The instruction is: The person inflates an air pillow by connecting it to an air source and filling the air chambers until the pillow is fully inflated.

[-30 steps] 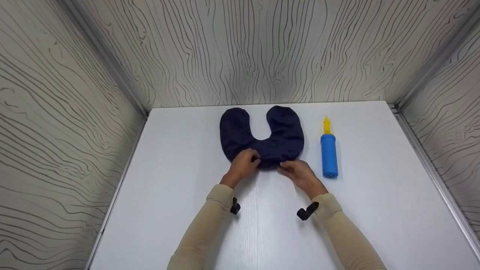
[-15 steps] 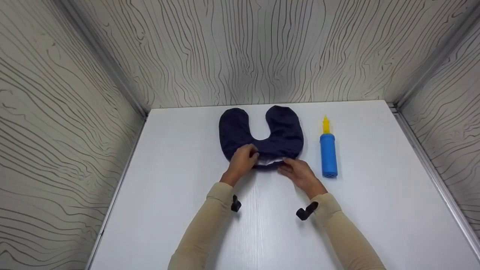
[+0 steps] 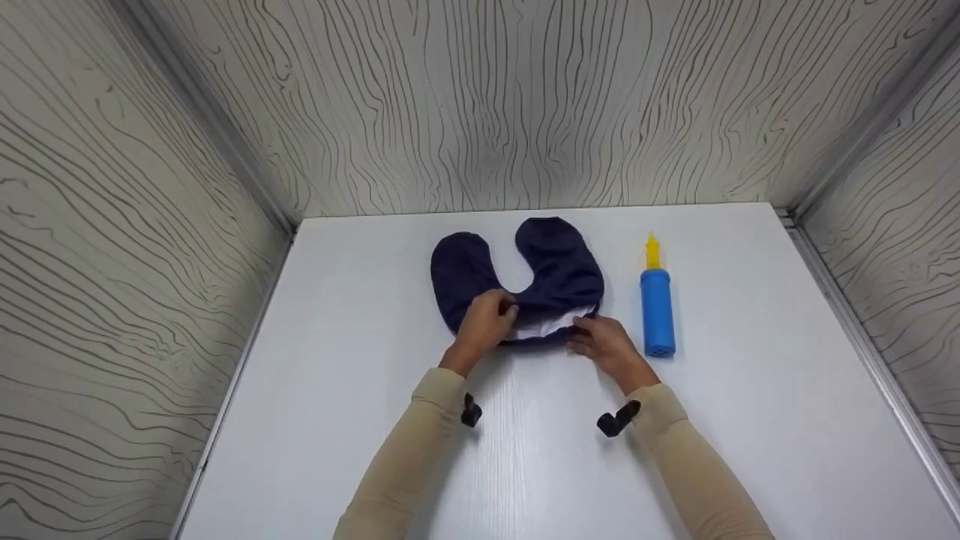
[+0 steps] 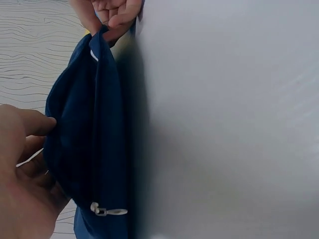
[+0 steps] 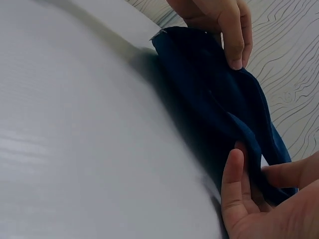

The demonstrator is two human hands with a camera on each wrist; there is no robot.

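Observation:
A flat, dark navy U-shaped neck pillow (image 3: 559, 259) lies on the white table with its two ends pointing away. Along its near curved edge a zipped opening gapes, and something white (image 3: 551, 325) shows inside. My left hand (image 3: 484, 322) pinches the upper lip of that opening between thumb and fingers. At the opening's right end, my right hand (image 3: 609, 346) grips the fabric edge, its thumb inside the gap in the right wrist view. The left wrist view shows a pale zipper pull (image 4: 113, 211) hanging near the left end of the opening.
To the right of the pillow lies a blue hand pump (image 3: 658, 311) with a yellow nozzle (image 3: 653, 251). Wood-grain patterned panels (image 3: 480, 105) wall in the white table (image 3: 360, 300) at the back and both sides.
The near edge has parted into a wide gap showing white inside. My right hand has shifted slightly right along it. The pillow has tilted left and come a little closer.

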